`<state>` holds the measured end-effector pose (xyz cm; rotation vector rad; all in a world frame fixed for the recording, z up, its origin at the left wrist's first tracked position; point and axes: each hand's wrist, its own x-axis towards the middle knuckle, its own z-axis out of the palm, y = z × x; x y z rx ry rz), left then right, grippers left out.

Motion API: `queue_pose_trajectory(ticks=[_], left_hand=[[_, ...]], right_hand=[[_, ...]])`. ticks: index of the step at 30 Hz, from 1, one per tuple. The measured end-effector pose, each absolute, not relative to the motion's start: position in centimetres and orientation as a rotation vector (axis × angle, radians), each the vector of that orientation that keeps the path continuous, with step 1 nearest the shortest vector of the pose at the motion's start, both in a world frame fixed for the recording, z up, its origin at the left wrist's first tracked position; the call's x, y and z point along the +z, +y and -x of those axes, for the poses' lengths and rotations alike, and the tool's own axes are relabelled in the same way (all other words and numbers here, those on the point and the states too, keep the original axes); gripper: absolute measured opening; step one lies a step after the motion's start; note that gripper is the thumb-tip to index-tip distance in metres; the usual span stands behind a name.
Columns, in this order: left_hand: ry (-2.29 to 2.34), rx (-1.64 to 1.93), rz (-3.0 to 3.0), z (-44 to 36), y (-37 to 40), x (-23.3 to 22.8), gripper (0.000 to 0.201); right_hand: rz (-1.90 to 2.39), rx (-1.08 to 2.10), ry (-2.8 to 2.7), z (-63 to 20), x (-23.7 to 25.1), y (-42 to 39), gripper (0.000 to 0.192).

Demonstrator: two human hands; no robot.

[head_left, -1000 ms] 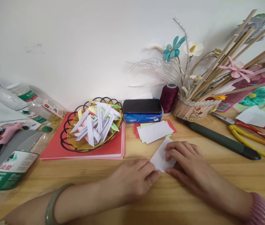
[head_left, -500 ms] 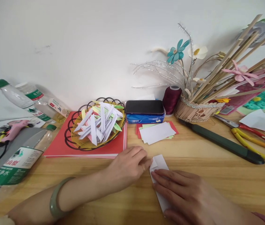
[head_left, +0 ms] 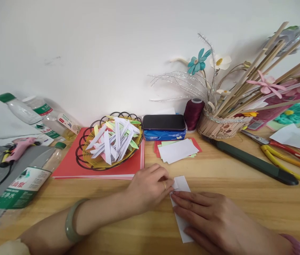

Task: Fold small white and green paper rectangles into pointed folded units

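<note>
head view: left hand (head_left: 150, 187) pinches the white paper (head_left: 182, 209), right hand (head_left: 213, 221) pressing it flat on the surface (head_left: 245, 198); folding looks barely begun.

Three bottles (head_left: 25, 111); one wire basket (head_left: 110, 143); one thread spool (head_left: 193, 114).

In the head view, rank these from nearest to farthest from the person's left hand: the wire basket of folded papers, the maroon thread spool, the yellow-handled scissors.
From the left hand:
1. Wire basket of folded papers, just behind it and to the left, on the red sheets.
2. Thread spool, farther back to the right, by the wall.
3. Scissors, far right of the table.
</note>
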<state>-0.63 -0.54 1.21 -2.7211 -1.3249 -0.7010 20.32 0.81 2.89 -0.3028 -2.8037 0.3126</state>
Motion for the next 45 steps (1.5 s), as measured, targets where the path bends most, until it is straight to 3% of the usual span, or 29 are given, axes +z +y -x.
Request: queue_pose_trajectory(ticks=[9, 13, 23, 30, 37, 45], left_hand=[[-1.390, -0.624, 2.717, 0.4, -1.0, 1.1, 0.017], [-1.415, -0.546, 2.709, 0.3, -1.0, 1.1, 0.016], [-1.972, -0.479, 2.713, -0.3, -0.8, 1.8, 0.018], [-1.587, -0.437, 2.763, 0.3, -1.1, 1.7, 0.017], [-1.910, -0.400, 2.703, -0.3, -0.9, 1.6, 0.015], [-1.365, -0.551, 2.652, 0.5, -1.1, 0.9, 0.020]], right_hand=[[0.243, 0.105, -2.698, -20.8, 2.3, 1.0, 0.033], [0.446, 0.019, -2.691, -20.5, 1.9, 0.9, 0.021], [0.600, 0.009, -2.733, -20.1, 1.5, 1.1, 0.029], [0.599, 0.018, -2.725, -20.3, 0.9, 1.0, 0.023], [0.584, -0.010, -2.719, -20.1, 1.0, 1.0, 0.023], [0.590, -0.022, -2.724, -20.2, 1.1, 1.1, 0.023]])
